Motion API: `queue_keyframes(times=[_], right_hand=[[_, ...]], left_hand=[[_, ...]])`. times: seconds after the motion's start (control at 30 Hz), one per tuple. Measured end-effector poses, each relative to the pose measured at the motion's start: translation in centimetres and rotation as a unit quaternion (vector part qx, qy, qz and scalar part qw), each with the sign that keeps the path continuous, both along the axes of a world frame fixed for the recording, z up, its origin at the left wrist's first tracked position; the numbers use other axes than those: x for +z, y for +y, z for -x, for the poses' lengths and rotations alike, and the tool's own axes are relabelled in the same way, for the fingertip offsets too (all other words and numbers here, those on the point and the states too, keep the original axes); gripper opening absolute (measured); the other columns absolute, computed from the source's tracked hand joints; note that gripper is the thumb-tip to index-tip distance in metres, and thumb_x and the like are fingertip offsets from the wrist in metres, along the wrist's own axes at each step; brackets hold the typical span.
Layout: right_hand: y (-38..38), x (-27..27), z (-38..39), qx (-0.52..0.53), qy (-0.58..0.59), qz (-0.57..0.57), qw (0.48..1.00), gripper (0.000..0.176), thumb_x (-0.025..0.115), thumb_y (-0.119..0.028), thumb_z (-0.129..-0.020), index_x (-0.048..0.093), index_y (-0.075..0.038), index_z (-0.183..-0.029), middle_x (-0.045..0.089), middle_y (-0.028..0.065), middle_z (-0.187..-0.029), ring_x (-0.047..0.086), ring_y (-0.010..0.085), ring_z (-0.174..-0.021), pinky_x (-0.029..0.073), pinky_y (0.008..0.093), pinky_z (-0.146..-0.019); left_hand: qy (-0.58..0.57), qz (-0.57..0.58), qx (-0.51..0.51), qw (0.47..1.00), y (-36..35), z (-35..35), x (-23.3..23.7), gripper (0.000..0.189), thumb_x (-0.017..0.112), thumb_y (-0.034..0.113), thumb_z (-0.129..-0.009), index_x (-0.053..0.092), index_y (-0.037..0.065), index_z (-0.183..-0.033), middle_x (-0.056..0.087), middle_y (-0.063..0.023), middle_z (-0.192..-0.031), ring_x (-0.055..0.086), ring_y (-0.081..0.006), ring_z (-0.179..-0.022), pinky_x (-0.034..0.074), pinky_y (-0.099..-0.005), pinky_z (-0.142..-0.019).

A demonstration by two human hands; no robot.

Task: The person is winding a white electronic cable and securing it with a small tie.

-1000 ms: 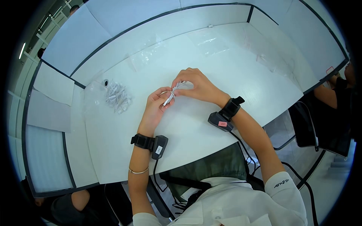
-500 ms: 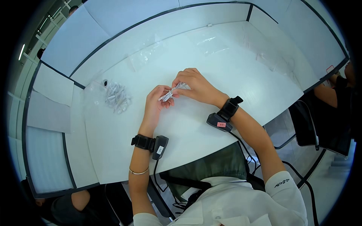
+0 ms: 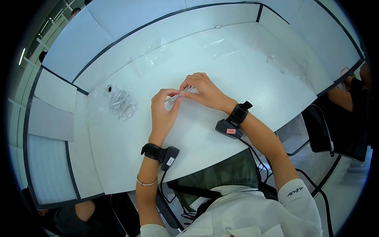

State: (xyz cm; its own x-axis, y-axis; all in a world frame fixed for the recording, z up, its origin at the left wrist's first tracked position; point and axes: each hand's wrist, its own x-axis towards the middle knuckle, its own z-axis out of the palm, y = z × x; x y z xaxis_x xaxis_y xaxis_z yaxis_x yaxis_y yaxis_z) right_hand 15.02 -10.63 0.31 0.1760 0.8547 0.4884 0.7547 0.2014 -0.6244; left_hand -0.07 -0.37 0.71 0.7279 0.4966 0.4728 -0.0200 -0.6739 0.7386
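Observation:
A bundled white cable is held between my two hands above the white table. My left hand pinches its lower left end, thumb and fingers closed on it. On the upper right part of the bundle, my right hand has its fingers wrapped round, and they hide much of it. The fingertips of both hands nearly meet at the middle of the bundle. To the left of my hands lies a pile of white cables with a small black round item at its top left.
Clear plastic bags lie at the back of the white table, with more clear plastic at the right. Low white partitions surround the table. Black cords hang from my wrist devices. Parts of other people show beyond both sides.
My left hand has turned, and its thumb has come up against the bundle. The left wrist device has shifted slightly right. My right hand has hardly moved.

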Motion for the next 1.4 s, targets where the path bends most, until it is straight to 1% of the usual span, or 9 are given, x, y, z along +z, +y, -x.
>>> queue_keyframes(times=[0.17,0.4,0.5,0.7,1.0,1.27,1.3,1.33,1.4], right_hand=[[0.0,0.0,0.3,0.000,0.017,-0.001,1.000,0.019,0.062,-0.027,-0.085,0.061,-0.008,-0.090,0.059,0.0043,-0.085,0.053,0.0196,-0.087,0.032,0.0335,-0.090],[0.2,-0.2,0.7,-0.015,0.037,-0.003,0.999,0.019,0.063,-0.026,-0.084,0.061,-0.008,-0.090,0.060,0.0046,-0.085,0.054,0.0197,-0.087,0.032,0.0335,-0.090],[0.3,-0.5,0.9,-0.024,0.033,-0.015,0.999,0.018,0.064,-0.024,-0.084,0.061,-0.007,-0.088,0.061,0.0051,-0.085,0.054,0.0208,-0.086,0.035,0.0333,-0.087],[0.6,-0.6,1.3,-0.025,0.118,-0.002,0.993,0.021,0.064,-0.025,-0.082,0.063,-0.004,-0.085,0.062,0.0090,-0.083,0.055,0.0246,-0.084,0.041,0.0356,-0.080],[0.4,-0.3,1.9,-0.026,0.156,0.021,0.987,0.023,0.064,-0.026,-0.082,0.063,-0.003,-0.084,0.062,0.0111,-0.083,0.055,0.0266,-0.084,0.043,0.0366,-0.077],[0.6,-0.8,1.7,-0.017,0.121,-0.004,0.992,0.022,0.064,-0.024,-0.082,0.063,-0.002,-0.084,0.062,0.0121,-0.084,0.055,0.0274,-0.083,0.044,0.0372,-0.076],[0.7,-0.8,1.7,-0.019,0.115,-0.008,0.993,0.022,0.064,-0.024,-0.082,0.062,-0.002,-0.085,0.062,0.0120,-0.085,0.056,0.0276,-0.083,0.044,0.0371,-0.076],[0.6,-0.6,1.8,-0.018,0.128,-0.009,0.992,0.022,0.062,-0.024,-0.083,0.062,-0.002,-0.084,0.062,0.0123,-0.085,0.056,0.0278,-0.082,0.044,0.0367,-0.076],[0.5,-0.2,1.8,0.005,0.162,-0.015,0.987,0.024,0.056,-0.024,-0.087,0.060,-0.001,-0.093,0.061,0.0122,-0.086,0.057,0.0256,-0.083,0.044,0.0350,-0.076]], left_hand=[[0.000,-0.080,0.009,0.997,0.0,0.1,0.3,0.017,0.064,0.003,-0.077,0.060,0.003,-0.093,0.063,-0.0060,-0.088,0.058,-0.0190,-0.084,0.042,-0.0305,-0.082],[-0.009,-0.086,0.019,0.996,0.1,0.1,0.1,0.016,0.065,0.002,-0.076,0.060,0.003,-0.091,0.063,-0.0066,-0.086,0.059,-0.0202,-0.082,0.043,-0.0304,-0.080],[-0.015,-0.071,0.018,0.997,0.1,0.1,0.0,0.015,0.065,0.001,-0.076,0.060,0.003,-0.090,0.063,-0.0073,-0.085,0.060,-0.0210,-0.081,0.044,-0.0298,-0.077],[-0.015,-0.105,0.022,0.994,0.2,0.1,-0.2,0.015,0.066,0.000,-0.077,0.057,0.001,-0.089,0.063,-0.0084,-0.085,0.061,-0.0217,-0.079,0.046,-0.0295,-0.074],[0.020,-0.056,0.018,0.998,0.1,0.3,-0.2,0.017,0.067,-0.001,-0.076,0.055,0.001,-0.087,0.061,-0.0102,-0.080,0.061,-0.0222,-0.072,0.048,-0.0297,-0.066],[-0.005,-0.085,0.034,0.996,0.1,0.1,-0.4,0.016,0.068,-0.001,-0.075,0.054,0.000,-0.085,0.061,-0.0101,-0.077,0.060,-0.0218,-0.068,0.048,-0.0294,-0.063],[0.000,-0.052,0.022,0.998,-0.1,0.1,-0.2,0.017,0.067,0.002,-0.076,0.052,0.001,-0.085,0.056,-0.0114,-0.079,0.056,-0.0285,-0.072,0.046,-0.0352,-0.064],[-0.009,-0.055,0.020,0.998,-0.1,0.1,-0.4,0.017,0.067,0.003,-0.076,0.053,0.001,-0.085,0.058,-0.0116,-0.079,0.057,-0.0281,-0.072,0.046,-0.0341,-0.064],[-0.021,-0.022,0.039,0.999,-0.2,0.0,-0.2,0.016,0.067,0.003,-0.077,0.054,0.001,-0.086,0.060,-0.0109,-0.078,0.060,-0.0237,-0.071,0.047,-0.0314,-0.065]])
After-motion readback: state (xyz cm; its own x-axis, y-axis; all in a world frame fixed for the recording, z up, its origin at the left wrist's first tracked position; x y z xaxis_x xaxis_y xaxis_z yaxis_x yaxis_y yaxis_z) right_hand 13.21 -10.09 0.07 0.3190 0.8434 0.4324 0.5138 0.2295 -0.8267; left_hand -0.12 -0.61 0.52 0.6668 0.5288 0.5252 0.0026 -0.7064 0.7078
